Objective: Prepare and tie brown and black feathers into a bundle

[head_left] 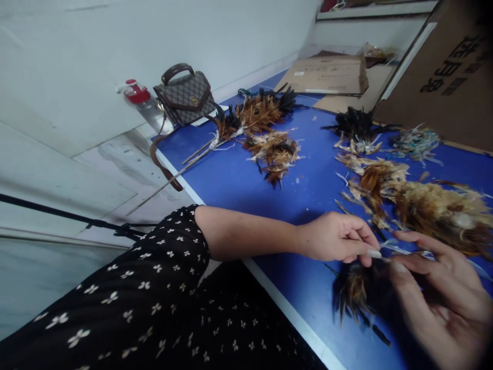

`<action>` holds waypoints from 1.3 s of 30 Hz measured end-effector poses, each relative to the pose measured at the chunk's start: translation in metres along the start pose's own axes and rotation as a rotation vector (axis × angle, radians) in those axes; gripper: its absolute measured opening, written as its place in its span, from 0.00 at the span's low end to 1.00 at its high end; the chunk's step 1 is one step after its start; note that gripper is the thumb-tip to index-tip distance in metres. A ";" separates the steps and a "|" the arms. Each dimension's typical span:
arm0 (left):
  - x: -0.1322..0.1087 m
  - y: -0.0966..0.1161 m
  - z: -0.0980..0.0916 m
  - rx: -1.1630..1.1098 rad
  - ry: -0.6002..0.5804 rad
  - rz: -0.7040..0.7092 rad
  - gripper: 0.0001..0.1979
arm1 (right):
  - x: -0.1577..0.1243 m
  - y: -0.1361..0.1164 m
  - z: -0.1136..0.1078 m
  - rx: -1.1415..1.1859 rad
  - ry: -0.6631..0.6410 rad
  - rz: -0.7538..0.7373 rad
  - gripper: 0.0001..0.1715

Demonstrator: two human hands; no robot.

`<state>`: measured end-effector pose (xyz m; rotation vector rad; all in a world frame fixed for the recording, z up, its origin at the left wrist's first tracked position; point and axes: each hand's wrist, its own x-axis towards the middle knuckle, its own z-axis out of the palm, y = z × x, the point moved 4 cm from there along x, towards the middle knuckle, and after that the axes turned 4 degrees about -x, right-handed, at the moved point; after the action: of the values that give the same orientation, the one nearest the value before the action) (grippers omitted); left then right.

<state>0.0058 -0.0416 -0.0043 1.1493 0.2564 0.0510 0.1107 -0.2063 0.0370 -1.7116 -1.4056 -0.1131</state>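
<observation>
I see my left hand pinched shut, thumb and forefinger gripping a thin pale strip just above the small feather bundle. My right hand lies palm-up beside it, fingers loosely curled around the same bundle and touching the strip. The bundle rests on the blue table directly under both hands.

The grip on the strip looks slight; I judge it could slip and let the dark and tan feathers fan apart. Just beyond my right hand lies a large feather mass, close enough that stray plumes could tangle in. Farther out past my left hand lie more feather clumps, well apart, and a handbag beside a bottle.
</observation>
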 end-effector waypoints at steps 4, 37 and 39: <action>0.002 0.001 -0.002 0.016 -0.075 0.044 0.17 | -0.001 -0.004 0.004 0.014 -0.051 0.035 0.02; 0.000 0.009 -0.003 0.128 0.015 0.105 0.10 | -0.021 0.022 0.012 -0.025 -0.087 0.268 0.27; -0.002 0.011 -0.003 0.192 -0.044 0.169 0.09 | -0.017 0.026 0.014 -0.017 -0.135 0.259 0.27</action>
<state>0.0042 -0.0343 0.0047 1.3595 0.1269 0.1524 0.1197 -0.2082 0.0040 -1.9298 -1.2678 0.1368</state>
